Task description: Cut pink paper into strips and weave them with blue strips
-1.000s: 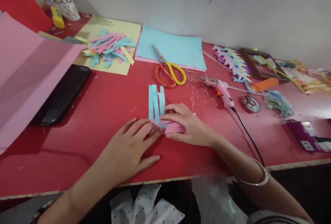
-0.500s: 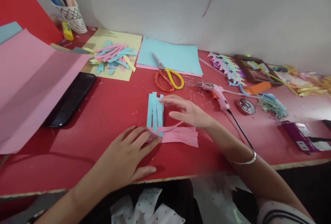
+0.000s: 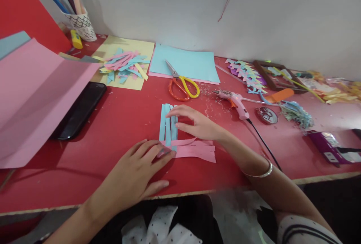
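Several blue paper strips (image 3: 163, 127) stand away from me and cross several pink paper strips (image 3: 197, 152) that run to the right, in an L shape on the red table. My left hand (image 3: 141, 165) lies spread over the corner where they meet, its fingertips on the paper. Over the blue strips hovers my right hand (image 3: 194, 123), fingers stretched and apart, the index fingertip near their upper part. Whether that tip touches the paper I cannot tell. The left ends of the pink strips are partly hidden by my left fingers.
Scissors (image 3: 183, 84) lie partly on blue sheets (image 3: 191, 58). Cut strips (image 3: 124, 63) are heaped on yellow paper (image 3: 135, 84). A pink glue gun (image 3: 235, 103) with a cord is at right. A phone (image 3: 80, 112) lies under pink paper (image 3: 36, 97) at left.
My right hand has moved slightly left and down over the blue strips. The raised pink strip sits lower. My left hand keeps its place on the corner.
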`<state>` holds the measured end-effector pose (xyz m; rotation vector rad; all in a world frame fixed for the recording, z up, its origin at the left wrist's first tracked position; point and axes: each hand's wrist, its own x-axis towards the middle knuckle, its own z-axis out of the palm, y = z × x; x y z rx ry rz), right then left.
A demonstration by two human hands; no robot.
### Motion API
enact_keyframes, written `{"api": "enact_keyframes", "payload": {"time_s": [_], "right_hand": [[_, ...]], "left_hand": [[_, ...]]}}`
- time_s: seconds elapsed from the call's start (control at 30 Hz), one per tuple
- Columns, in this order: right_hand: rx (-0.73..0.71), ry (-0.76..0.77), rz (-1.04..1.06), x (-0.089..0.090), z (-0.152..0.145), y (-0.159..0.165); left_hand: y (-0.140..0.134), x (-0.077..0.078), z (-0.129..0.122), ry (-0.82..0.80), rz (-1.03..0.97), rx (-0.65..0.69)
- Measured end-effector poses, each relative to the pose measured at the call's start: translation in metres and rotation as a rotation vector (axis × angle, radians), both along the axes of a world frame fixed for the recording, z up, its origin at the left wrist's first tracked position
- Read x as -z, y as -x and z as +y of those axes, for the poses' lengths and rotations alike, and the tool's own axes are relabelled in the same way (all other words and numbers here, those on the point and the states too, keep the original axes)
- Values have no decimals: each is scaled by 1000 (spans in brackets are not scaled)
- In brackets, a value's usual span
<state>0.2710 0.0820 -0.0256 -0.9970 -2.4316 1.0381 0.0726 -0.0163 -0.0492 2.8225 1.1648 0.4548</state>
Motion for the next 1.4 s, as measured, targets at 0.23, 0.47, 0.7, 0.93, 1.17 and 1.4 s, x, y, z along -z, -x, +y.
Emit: {"api": "enact_keyframes", "payload": {"time_s": [0.23, 0.47, 0.7, 0.93, 1.17, 1.4], "right_hand": [[-90, -297, -291, 6, -3, -6], [16, -254, -251, 10, -1, -3], [138, -181, -234, 12, 20, 7], [162, -142, 72, 21, 34, 11], [324, -140, 318, 18, 31, 9], [299, -399, 259, 10, 27, 2]], "left_hand": [[0, 0, -1, -6, 5, -8], [0, 1, 0, -16, -7, 7], [0, 0, 1, 13, -2, 5], [0, 0, 1, 21, -23, 4], [0, 1, 0, 13, -36, -4], [0, 2, 0, -2, -18, 7]]}}
